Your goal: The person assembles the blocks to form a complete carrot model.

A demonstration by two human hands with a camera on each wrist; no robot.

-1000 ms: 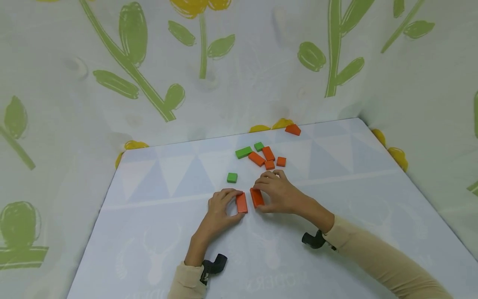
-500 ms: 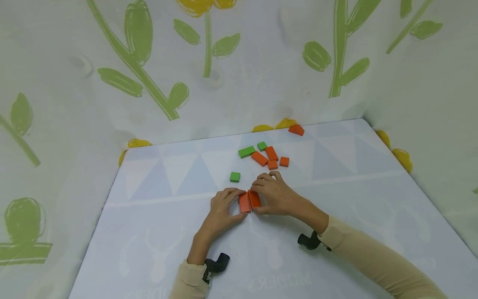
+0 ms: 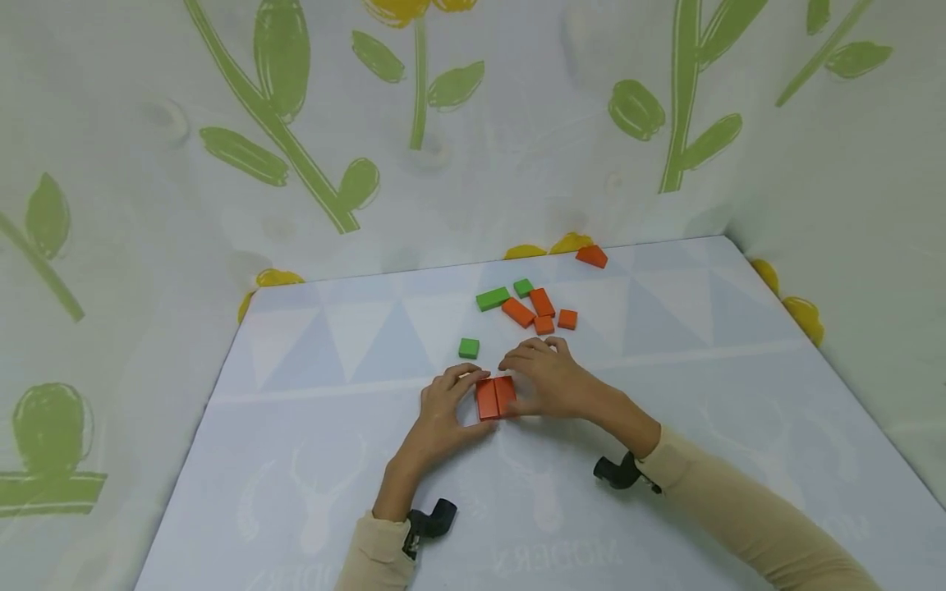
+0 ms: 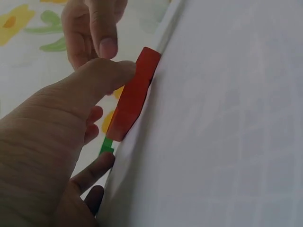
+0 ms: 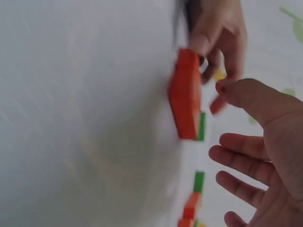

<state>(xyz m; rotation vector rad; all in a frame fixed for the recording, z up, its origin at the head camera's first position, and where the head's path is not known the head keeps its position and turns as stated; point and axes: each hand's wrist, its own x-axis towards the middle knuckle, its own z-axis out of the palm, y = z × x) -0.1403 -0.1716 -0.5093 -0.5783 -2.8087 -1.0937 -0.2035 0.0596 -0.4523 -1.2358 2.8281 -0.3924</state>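
Note:
Two orange-red rectangular blocks lie flat on the table, long sides touching: a left block (image 3: 486,400) and a right block (image 3: 505,394). My left hand (image 3: 442,416) holds the left block between thumb and fingers at its two ends. Around the right block's outer side is my right hand (image 3: 553,382), its fingers spread and relaxed. In the right wrist view, a gap separates the right thumb (image 5: 246,94) from the blocks. A small green block (image 3: 469,348) sits just beyond them.
Farther back lie a long green block (image 3: 493,298), a small green block (image 3: 523,287), and several orange blocks (image 3: 519,312). An orange angled piece (image 3: 592,256) rests by the table's (image 3: 355,492) back edge. A flower-printed cloth (image 3: 502,189) rises behind.
My right hand brought the right block leftward against the left block. That block tipped from leaning to lying flat, and the right fingers have loosened from it.

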